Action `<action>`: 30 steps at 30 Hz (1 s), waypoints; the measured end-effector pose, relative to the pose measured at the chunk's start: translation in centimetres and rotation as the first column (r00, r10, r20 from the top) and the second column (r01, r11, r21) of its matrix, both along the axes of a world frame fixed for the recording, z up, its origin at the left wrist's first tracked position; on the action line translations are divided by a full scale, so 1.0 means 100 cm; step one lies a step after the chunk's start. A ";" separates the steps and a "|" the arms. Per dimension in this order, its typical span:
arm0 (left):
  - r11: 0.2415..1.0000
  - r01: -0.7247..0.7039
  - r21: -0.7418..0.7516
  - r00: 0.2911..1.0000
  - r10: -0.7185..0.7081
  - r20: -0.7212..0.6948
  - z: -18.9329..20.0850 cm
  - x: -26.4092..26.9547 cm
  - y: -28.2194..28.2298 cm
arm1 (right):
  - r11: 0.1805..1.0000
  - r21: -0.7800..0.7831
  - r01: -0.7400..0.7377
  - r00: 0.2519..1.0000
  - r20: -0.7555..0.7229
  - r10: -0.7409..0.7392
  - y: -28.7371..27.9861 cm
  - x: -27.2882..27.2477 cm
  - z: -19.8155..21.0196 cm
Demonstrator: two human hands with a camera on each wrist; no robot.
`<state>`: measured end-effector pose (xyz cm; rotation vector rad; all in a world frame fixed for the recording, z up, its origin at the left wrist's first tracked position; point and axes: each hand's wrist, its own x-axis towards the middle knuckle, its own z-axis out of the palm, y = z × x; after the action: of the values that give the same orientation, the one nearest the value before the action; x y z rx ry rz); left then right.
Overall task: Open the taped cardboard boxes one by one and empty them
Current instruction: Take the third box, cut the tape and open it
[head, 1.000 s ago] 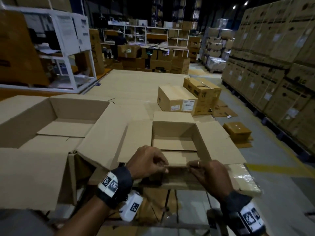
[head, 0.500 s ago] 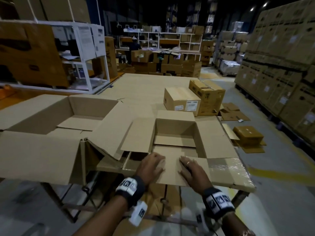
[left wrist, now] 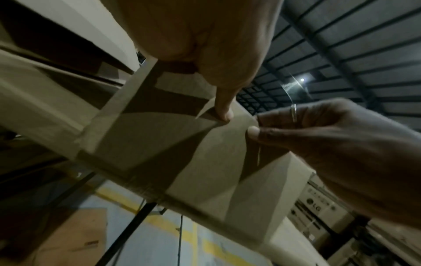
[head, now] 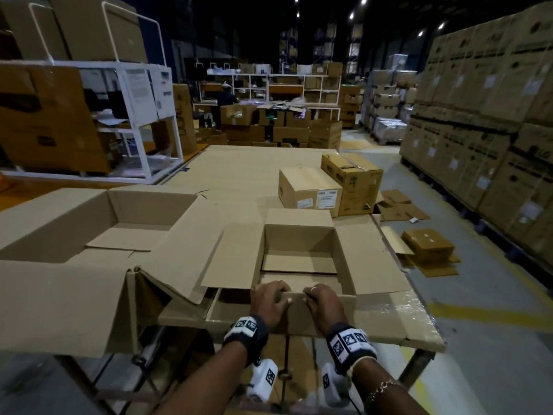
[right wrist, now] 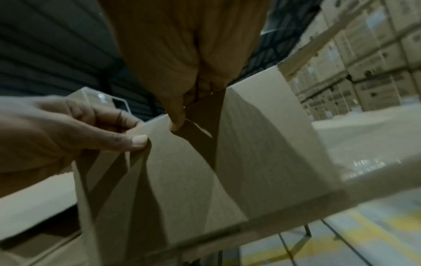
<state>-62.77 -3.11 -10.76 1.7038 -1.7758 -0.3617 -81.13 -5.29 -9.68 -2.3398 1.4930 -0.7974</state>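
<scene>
A small open cardboard box (head: pixel 299 235) stands at the table's near edge, its flaps spread outward and only bare cardboard showing inside. My left hand (head: pixel 270 295) and right hand (head: pixel 320 296) sit side by side on its near edge. Their fingers curl over the fold into the box. The near flap (head: pixel 294 317) hangs down toward me. In the left wrist view my left thumb (left wrist: pixel 224 112) presses the flap (left wrist: pixel 159 153), with the right hand (left wrist: pixel 296 126) pinching beside it. The right wrist view shows my right thumb (right wrist: pixel 176 123) and the left hand (right wrist: pixel 102 133) on the same flap (right wrist: pixel 182 171).
A large open box (head: pixel 89 235) stands to the left, its flap overlapping the small box's left flap. Two closed boxes (head: pixel 308 187) (head: pixel 356 181) sit farther back on the cardboard-covered table (head: pixel 239 166). Flattened cartons (head: pixel 428 244) lie on the floor at right, before stacked pallets (head: pixel 493 115). A white rack (head: pixel 143 115) stands at left.
A second ago both hands pinched the near flap's edge. Then the palms pressed it outward and flat. Now the fingers curl over the fold and the flap hangs down.
</scene>
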 end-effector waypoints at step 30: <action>0.971 -0.016 -0.239 0.998 0.028 0.047 -0.002 0.025 0.029 | 0.994 -0.107 0.024 0.988 0.155 -0.008 0.006 -0.071 -0.003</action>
<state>-60.31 -0.22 -10.94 1.5725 -1.7563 -0.0906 -88.25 -4.70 -10.00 -2.2848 1.4390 -1.0629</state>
